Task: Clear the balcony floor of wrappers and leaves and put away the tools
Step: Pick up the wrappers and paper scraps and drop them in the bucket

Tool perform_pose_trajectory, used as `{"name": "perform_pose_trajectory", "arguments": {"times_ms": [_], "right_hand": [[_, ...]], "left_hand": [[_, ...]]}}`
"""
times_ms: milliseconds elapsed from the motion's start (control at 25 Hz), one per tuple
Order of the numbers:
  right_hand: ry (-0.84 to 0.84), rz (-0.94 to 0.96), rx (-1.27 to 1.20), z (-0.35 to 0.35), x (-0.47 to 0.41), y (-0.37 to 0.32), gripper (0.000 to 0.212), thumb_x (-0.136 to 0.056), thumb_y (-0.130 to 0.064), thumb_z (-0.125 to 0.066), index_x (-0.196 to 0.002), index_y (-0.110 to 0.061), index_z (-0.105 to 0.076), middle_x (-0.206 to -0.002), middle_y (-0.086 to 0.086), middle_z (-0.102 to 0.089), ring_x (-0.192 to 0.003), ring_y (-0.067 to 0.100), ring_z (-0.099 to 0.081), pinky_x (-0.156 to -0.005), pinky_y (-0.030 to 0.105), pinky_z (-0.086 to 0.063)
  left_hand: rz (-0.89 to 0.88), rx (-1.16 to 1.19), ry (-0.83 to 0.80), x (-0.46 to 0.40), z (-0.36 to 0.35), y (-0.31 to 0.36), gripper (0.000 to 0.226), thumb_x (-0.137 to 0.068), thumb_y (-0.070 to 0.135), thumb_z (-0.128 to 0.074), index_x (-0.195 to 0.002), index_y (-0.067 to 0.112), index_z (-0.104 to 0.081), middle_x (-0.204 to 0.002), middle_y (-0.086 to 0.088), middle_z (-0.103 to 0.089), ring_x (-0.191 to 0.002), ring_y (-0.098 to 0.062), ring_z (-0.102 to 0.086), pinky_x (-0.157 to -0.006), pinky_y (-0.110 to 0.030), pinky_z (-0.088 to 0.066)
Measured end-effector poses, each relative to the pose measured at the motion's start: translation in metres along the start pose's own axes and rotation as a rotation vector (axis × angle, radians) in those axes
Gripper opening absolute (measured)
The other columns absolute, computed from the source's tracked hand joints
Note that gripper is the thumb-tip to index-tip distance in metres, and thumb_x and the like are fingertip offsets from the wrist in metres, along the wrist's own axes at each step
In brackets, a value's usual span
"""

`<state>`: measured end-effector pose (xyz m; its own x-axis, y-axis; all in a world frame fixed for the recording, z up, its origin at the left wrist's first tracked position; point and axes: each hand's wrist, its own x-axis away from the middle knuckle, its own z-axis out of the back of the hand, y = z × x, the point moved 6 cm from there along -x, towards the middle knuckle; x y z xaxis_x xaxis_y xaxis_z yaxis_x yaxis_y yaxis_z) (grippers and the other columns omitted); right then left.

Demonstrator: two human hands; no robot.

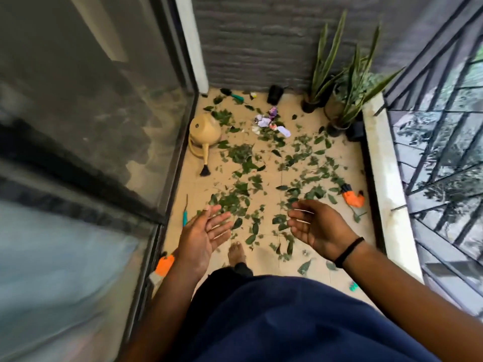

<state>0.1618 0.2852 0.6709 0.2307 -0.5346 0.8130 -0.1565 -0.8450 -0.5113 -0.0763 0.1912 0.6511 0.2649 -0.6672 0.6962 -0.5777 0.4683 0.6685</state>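
Glass door panel (91, 113) along the left edge, dark frame, blurred; just beside its lower corner an orange glove (165, 265) on the floor, partly hidden behind the left forearm; a teal-handled tool (185, 218) lies near the door track. Tan watering can (205, 131) tipped on its side by the door frame, spout pointing toward the viewer, dark rose at the tip. Left hand (202, 236) held out above the tiles, palm up, fingers straight and spread, holding nothing. A bare foot (236, 253) stands on the beige floor (264, 246) between the two hands. Green leaves (241, 155) scattered across most of the tiles; crumpled wrappers (269, 122) in a small heap near the far wall, white and purple; another teal-handled tool (234, 96) and a black object (275, 94) against that wall. Right hand (317, 226) palm up, fingers loosely curved, empty; black band on the wrist. Potted plants (347, 82) in the far right corner; second orange glove (353, 197) near the white ledge (384, 165); railing (439, 100) beyond.
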Motion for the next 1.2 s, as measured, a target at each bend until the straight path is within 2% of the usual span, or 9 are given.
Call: {"name": "perform_pose_trajectory", "arguments": {"times_ms": [80, 200, 320, 440, 560, 720, 920, 1080, 1200], "right_hand": [[-0.062, 0.101, 0.025, -0.027, -0.017, -0.053, 0.022, -0.103, -0.023, -0.048, -0.102, -0.008, -0.064, -0.083, 0.009, -0.066, -0.067, 0.021, -0.063, -0.061, 0.03, -0.053], [-0.022, 0.18, -0.028, -0.034, -0.044, -0.112, 0.021, -0.102, -0.022, -0.05, -0.105, -0.007, -0.064, -0.086, 0.011, -0.067, -0.066, 0.022, -0.066, -0.059, 0.029, -0.056], [0.081, 0.166, -0.233, -0.004, -0.081, -0.159, 0.021, -0.101, -0.021, -0.051, -0.108, -0.006, -0.063, -0.082, 0.01, -0.067, -0.062, 0.021, -0.067, -0.055, 0.027, -0.057], [0.198, 0.14, -0.359, 0.023, -0.138, -0.215, 0.02, -0.101, -0.022, -0.049, -0.094, -0.008, -0.061, -0.069, 0.005, -0.059, -0.058, 0.018, -0.061, -0.056, 0.026, -0.052], [0.181, 0.146, -0.373, 0.017, -0.208, -0.299, 0.019, -0.1, -0.019, -0.047, -0.091, -0.008, -0.06, -0.075, 0.007, -0.055, -0.066, 0.02, -0.055, -0.065, 0.029, -0.047], [-0.005, 0.074, -0.24, -0.038, -0.297, -0.406, 0.013, -0.1, -0.017, -0.049, -0.097, -0.008, -0.058, -0.076, 0.007, -0.054, -0.066, 0.02, -0.053, -0.063, 0.029, -0.048], [-0.037, -0.015, -0.155, -0.106, -0.399, -0.482, 0.021, -0.102, -0.021, -0.05, -0.087, -0.011, -0.061, -0.072, 0.007, -0.059, -0.063, 0.022, -0.059, -0.064, 0.032, -0.05], [0.086, -0.046, -0.17, -0.135, -0.487, -0.5, 0.022, -0.101, -0.018, -0.049, -0.099, -0.002, -0.065, -0.077, 0.011, -0.064, -0.062, 0.023, -0.063, -0.06, 0.031, -0.054], [0.231, -0.113, -0.155, -0.118, -0.551, -0.465, 0.026, -0.105, -0.017, -0.045, -0.103, 0.001, -0.065, -0.08, 0.015, -0.065, -0.068, 0.028, -0.063, -0.067, 0.035, -0.053]], "left_hand": [[0.003, -0.069, -0.11, -0.045, -0.047, 0.036, 0.036, -0.106, 0.034, -0.041, -0.125, 0.011, -0.061, -0.116, -0.013, -0.073, -0.107, -0.03, -0.07, -0.091, -0.042, -0.055], [0.027, -0.231, -0.174, -0.101, -0.106, 0.08, 0.03, -0.106, 0.03, -0.045, -0.116, 0.011, -0.066, -0.113, -0.014, -0.074, -0.104, -0.033, -0.07, -0.095, -0.045, -0.052], [0.042, -0.33, -0.282, -0.16, -0.176, 0.116, 0.029, -0.105, 0.028, -0.047, -0.114, 0.01, -0.067, -0.108, -0.013, -0.075, -0.093, -0.028, -0.072, -0.082, -0.037, -0.056], [0.06, -0.428, -0.33, -0.221, -0.238, 0.153, 0.026, -0.103, 0.029, -0.051, -0.109, 0.011, -0.069, -0.106, -0.013, -0.075, -0.095, -0.028, -0.071, -0.077, -0.034, -0.056], [0.052, -0.441, -0.252, -0.278, -0.277, 0.199, 0.024, -0.102, 0.028, -0.053, -0.108, 0.011, -0.069, -0.108, -0.015, -0.074, -0.099, -0.032, -0.069, -0.078, -0.034, -0.056], [-0.003, -0.425, -0.106, -0.343, -0.305, 0.277, 0.025, -0.101, 0.026, -0.056, -0.113, 0.008, -0.069, -0.107, -0.014, -0.075, -0.096, -0.03, -0.072, -0.077, -0.034, -0.057], [-0.068, -0.377, 0.054, -0.425, -0.319, 0.34, 0.02, -0.099, 0.021, -0.061, -0.111, 0.007, -0.07, -0.101, -0.013, -0.076, -0.088, -0.024, -0.074, -0.078, -0.032, -0.058], [0.111, -0.548, -0.012, -0.519, -0.324, 0.325, 0.008, -0.097, 0.016, -0.064, -0.097, 0.01, -0.07, -0.086, -0.01, -0.073, -0.071, -0.018, -0.068, -0.064, -0.029, -0.052], [0.243, -0.737, 0.025, -0.627, -0.296, 0.291, 0.014, -0.086, 0.031, -0.071, -0.085, 0.017, -0.072, -0.082, -0.009, -0.075, -0.072, -0.023, -0.069, -0.073, -0.035, -0.057]]}}
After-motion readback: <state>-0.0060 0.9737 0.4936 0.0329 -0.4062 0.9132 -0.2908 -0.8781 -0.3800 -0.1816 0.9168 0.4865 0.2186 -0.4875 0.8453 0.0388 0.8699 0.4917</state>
